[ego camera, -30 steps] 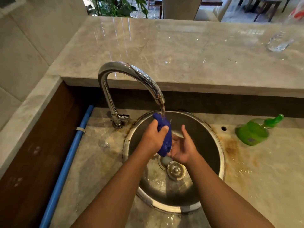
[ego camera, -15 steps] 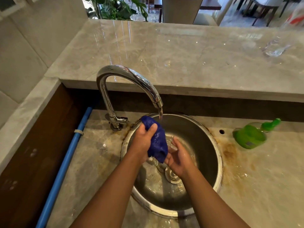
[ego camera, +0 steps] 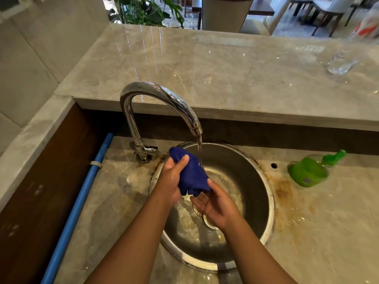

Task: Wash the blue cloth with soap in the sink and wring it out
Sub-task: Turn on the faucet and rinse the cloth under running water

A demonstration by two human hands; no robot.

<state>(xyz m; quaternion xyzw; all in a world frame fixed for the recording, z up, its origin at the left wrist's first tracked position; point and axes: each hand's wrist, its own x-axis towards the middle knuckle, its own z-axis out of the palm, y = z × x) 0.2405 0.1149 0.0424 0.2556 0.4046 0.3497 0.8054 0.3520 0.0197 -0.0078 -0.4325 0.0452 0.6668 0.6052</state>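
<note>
The blue cloth (ego camera: 191,175) is bunched up over the round steel sink (ego camera: 264,201), just left of a thin stream of water falling from the chrome tap (ego camera: 164,97). My left hand (ego camera: 172,181) grips the cloth, thumb across its top. Beneath the cloth's lower edge is my right hand (ego camera: 217,208), palm up, fingers relaxed and touching the hanging fabric. A green soap bottle (ego camera: 309,171) lies on its side on the counter to the right of the sink.
A raised marble ledge (ego camera: 225,74) runs behind the sink, with a clear plastic bottle (ego camera: 340,62) lying at its far right. A blue pipe (ego camera: 82,193) runs along the left wall. Rust stains mark the wet counter around the sink rim.
The cloth has spread from a tight upright roll into a looser bundle and dropped slightly lower. My right hand has slid under its lower edge. Water still runs.
</note>
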